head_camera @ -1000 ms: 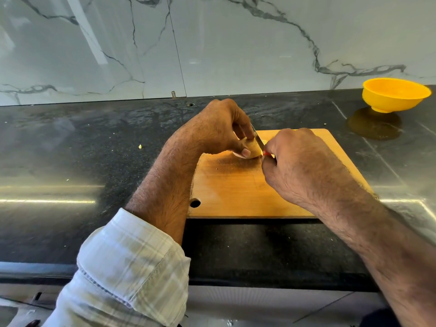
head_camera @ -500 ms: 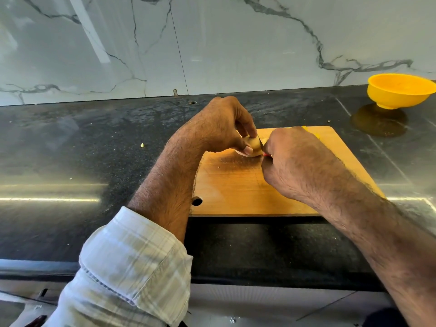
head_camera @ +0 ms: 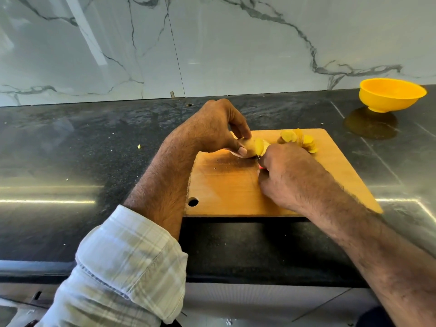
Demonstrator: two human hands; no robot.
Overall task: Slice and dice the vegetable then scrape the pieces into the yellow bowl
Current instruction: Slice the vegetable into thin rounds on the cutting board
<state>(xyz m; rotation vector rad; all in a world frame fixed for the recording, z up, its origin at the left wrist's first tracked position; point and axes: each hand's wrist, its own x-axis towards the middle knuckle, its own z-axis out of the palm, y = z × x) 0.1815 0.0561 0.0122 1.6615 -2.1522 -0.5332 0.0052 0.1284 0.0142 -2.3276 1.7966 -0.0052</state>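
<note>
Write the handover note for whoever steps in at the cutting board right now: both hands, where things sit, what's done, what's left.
Left hand: pinches the uncut end of the potato on the wooden cutting board.
Right hand: grips the knife; only a sliver of blade and a red bit of handle show, at the potato's cut face.
Done: a fanned row of round slices lies on the board's far side, beyond the right hand.
Left: slice the remaining end, dice everything, scrape it into the yellow bowl, which stands on the counter at far right, off the board; its inside isn't visible.
</note>
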